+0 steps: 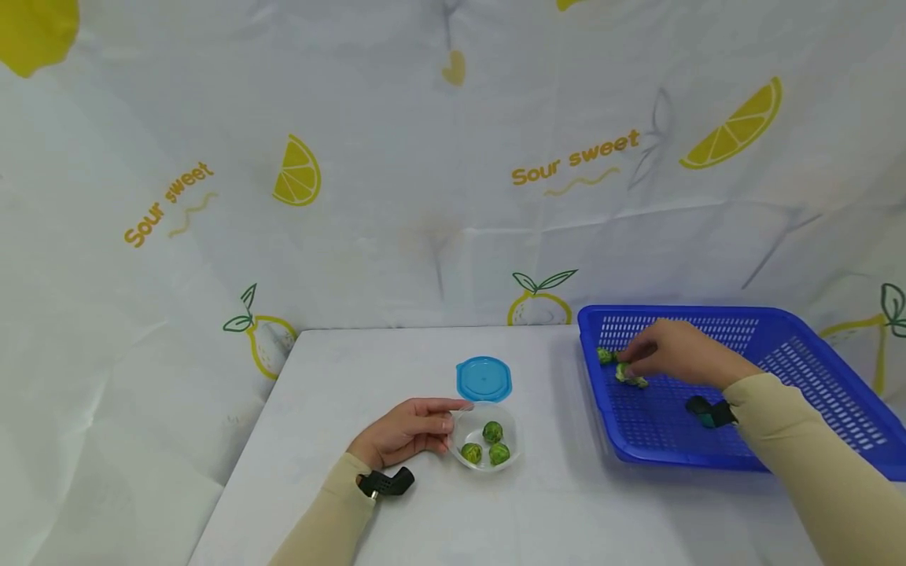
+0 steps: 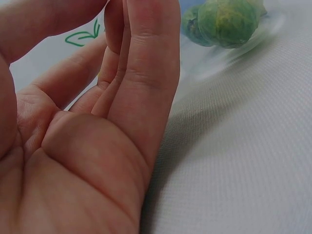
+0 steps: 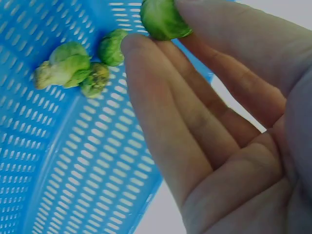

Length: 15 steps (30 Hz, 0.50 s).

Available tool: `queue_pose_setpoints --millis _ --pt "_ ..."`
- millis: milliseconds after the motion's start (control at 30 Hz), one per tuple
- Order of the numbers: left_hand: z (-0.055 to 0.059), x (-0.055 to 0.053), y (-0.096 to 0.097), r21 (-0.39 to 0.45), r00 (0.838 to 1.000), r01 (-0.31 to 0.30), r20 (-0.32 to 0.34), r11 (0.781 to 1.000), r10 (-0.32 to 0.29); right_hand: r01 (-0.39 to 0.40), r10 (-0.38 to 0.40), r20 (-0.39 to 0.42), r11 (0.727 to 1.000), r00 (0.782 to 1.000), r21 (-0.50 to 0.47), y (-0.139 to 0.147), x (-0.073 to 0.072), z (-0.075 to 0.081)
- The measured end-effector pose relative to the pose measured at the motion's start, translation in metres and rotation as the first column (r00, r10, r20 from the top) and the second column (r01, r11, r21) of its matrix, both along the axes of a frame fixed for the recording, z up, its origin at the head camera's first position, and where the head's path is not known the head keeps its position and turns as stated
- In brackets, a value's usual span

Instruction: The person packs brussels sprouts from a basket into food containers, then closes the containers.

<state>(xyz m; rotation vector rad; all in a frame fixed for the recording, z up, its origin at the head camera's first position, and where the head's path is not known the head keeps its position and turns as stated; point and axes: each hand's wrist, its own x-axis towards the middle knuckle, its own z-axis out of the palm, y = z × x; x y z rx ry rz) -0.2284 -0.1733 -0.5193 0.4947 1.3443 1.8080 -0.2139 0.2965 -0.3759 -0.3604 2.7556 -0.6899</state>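
At the right, my right hand [image 1: 679, 354] reaches into the blue basket [image 1: 616, 440]. Thumb and fingers pinch a green Brussels sprout [image 3: 165, 19], seen in the right wrist view. Other sprouts [image 3: 70, 63] lie in the basket near that hand. Over on the left, my left hand [image 1: 410, 428] holds the side of a small clear plastic bowl [image 1: 462, 428], fingers at its rim. Three Brussels sprouts [image 1: 492, 431] sit inside this bowl. The left wrist view shows mostly the palm of my left hand [image 2: 97, 146], with sprouts [image 2: 226, 22] partly hidden behind the fingers.
A light blue lid [image 1: 484, 379] lies on the white table [image 1: 368, 369] just beyond the bowl. The basket's raised walls stand around the right hand. Behind the table hangs a white cloth [image 1: 396, 196] printed with lemons.
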Motion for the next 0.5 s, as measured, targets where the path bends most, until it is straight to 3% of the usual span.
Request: queue_pose_setpoints --millis 233,500 --pt "0.000 0.002 -0.001 -0.011 1.000 -0.013 -0.003 1.000 0.013 0.000 0.000 -0.022 1.000 1.000 0.024 -0.009 0.002 0.015" --pt "0.001 0.000 0.001 -0.028 1.000 -0.020 -0.007 0.999 0.020 -0.001 0.000 -0.142 1.000 0.990 -0.007 -0.030 0.007 0.030"
